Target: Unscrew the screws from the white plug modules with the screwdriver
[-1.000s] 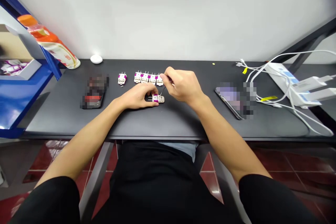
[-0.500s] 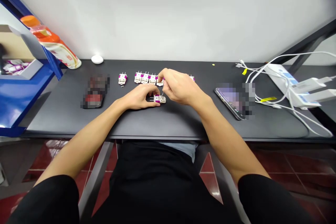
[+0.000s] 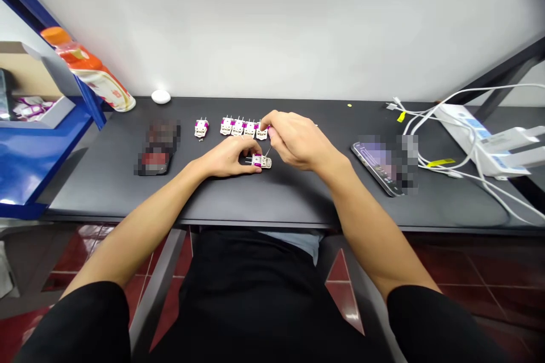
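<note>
My left hand (image 3: 225, 157) rests on the black table and pinches a small white and purple plug part (image 3: 258, 161) with metal prongs pointing left. Above its right end, my right hand (image 3: 298, 139) is closed around a tool; only the thin metal shaft (image 3: 268, 151) shows, slanting down to the part, and the handle is hidden in the fingers. Behind my hands stands a row of similar parts (image 3: 238, 126), the rightmost partly behind my right fingers. One more such part (image 3: 201, 127) sits apart to the left, with tiny metal bits in front of it.
A blurred dark object (image 3: 157, 148) and a white oval object (image 3: 160, 96) lie left. An orange bottle (image 3: 96, 71) and open box (image 3: 63, 112) stand far left. On the right are a phone (image 3: 374, 168), white cables (image 3: 472, 147) and a power strip (image 3: 485, 142).
The whole view has shifted slightly, with things appearing a little further right. My right hand has tilted a bit, and more of the tool's shaft shows. My left hand keeps its hold.
</note>
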The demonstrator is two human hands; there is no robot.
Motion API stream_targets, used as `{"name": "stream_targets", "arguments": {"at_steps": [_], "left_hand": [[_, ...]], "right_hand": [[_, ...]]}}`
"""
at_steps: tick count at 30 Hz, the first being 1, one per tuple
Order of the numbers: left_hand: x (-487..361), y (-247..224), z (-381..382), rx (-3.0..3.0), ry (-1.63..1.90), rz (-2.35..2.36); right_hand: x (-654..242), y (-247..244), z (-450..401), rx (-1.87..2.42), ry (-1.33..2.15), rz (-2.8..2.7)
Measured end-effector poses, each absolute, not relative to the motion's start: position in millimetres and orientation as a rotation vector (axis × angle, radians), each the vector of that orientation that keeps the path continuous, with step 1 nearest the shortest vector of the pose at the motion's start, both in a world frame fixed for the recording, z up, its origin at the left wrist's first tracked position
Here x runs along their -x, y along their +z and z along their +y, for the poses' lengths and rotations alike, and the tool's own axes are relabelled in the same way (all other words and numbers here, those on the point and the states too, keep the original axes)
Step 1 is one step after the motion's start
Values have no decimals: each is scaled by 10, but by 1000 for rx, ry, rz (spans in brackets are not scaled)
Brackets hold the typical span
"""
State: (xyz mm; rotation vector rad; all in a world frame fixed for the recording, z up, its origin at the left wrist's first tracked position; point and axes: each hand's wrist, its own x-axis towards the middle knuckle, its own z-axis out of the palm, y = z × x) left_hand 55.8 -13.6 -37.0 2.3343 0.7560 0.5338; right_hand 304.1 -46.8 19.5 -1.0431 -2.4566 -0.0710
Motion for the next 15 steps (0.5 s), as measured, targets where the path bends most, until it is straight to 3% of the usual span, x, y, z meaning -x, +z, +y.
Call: {"name": "stream_targets", "arguments": {"at_steps": [15], "left_hand": [[-551,-397,-124,-2342,543,751]], "right_hand": [[-3046,251,-505,1170,-37,-2471]]}}
